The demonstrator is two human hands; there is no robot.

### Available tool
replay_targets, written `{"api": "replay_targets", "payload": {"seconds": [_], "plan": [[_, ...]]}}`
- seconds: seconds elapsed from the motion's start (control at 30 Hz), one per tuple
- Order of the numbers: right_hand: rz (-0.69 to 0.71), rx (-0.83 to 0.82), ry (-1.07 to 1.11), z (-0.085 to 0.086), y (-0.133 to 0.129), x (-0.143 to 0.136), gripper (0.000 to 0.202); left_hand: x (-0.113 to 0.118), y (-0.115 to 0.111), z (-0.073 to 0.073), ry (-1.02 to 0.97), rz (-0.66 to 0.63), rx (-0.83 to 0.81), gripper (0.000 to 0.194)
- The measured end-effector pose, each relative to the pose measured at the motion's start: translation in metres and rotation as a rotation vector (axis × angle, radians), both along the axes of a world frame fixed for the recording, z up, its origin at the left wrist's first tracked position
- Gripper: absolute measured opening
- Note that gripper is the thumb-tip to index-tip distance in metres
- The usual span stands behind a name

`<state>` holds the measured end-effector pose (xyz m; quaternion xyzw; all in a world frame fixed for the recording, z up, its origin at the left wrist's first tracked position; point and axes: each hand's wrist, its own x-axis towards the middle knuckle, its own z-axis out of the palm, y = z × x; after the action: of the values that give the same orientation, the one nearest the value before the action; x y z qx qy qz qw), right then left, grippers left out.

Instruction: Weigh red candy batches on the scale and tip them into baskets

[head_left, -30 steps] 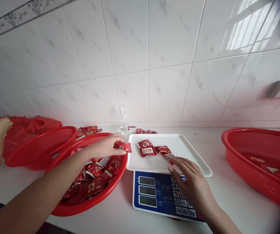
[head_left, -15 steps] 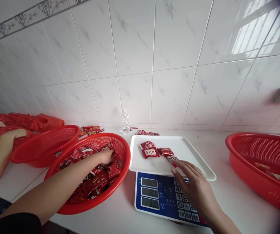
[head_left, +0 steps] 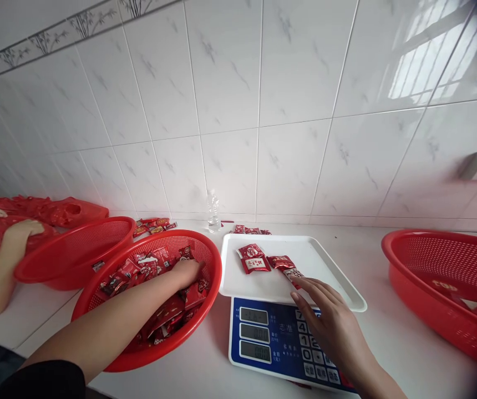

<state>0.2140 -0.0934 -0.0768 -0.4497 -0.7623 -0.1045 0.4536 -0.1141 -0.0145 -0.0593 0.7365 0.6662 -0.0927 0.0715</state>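
My left hand (head_left: 187, 274) reaches down into a red basket (head_left: 216, 277) filled with small red snack packets (head_left: 126, 271). Its fingertips are hidden among the packets, so a hold does not show. My right hand (head_left: 325, 310) is open above the keypad of a blue scale (head_left: 280, 343), thumb apart from the stretched fingers. Those fingertips touch a red-and-white packet (head_left: 293, 274) at the front of the white tray (head_left: 313, 255). Another red packet (head_left: 280, 261) adjoins it. Farther left on the tray lie overlapping red packets (head_left: 253, 259).
Another red basket (head_left: 421, 299) stands at right, a further one (head_left: 72, 249) at left. Behind them are a clear bottle (head_left: 213, 210) and loose packets (head_left: 153, 226). At far left, a co-worker's hands (head_left: 24, 230) touch red plastic bags (head_left: 72, 210).
My left hand has shifted slightly right and lower within the basket. My right hand stays at the same packet, nearly unmoved. The view has tilted slightly.
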Motion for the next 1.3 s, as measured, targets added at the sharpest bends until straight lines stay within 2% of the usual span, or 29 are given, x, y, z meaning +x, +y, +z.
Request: {"api": "replay_targets", "payload": {"seconds": [0.13,0.27,0.43,0.93,1.03,1.17,1.3], "plan": [[-0.006,-0.012,0.009,-0.001,0.0,0.0,0.029,-0.007,-0.002,0.008,-0.049,-0.043,-0.018,0.021],[-0.008,-0.012,0.013,-0.001,0.0,0.0,0.029,-0.007,-0.005,0.012,-0.038,-0.043,-0.002,0.026],[-0.012,-0.011,0.005,0.0,0.001,0.0,0.03,0.001,-0.007,0.01,-0.011,-0.021,0.025,0.017],[-0.012,0.016,-0.015,0.0,0.001,0.001,0.028,0.003,-0.004,0.006,-0.057,0.083,0.06,0.017],[-0.015,0.023,-0.022,0.0,0.001,0.001,0.028,-0.001,-0.003,0.006,-0.102,0.123,0.085,0.026],[-0.011,0.01,-0.032,0.0,0.0,0.001,0.028,-0.01,0.004,0.005,-0.232,0.161,0.132,0.028],[-0.011,-0.015,-0.017,0.0,0.0,0.001,0.029,-0.018,0.006,0.016,-0.411,0.201,0.125,0.031]]}}
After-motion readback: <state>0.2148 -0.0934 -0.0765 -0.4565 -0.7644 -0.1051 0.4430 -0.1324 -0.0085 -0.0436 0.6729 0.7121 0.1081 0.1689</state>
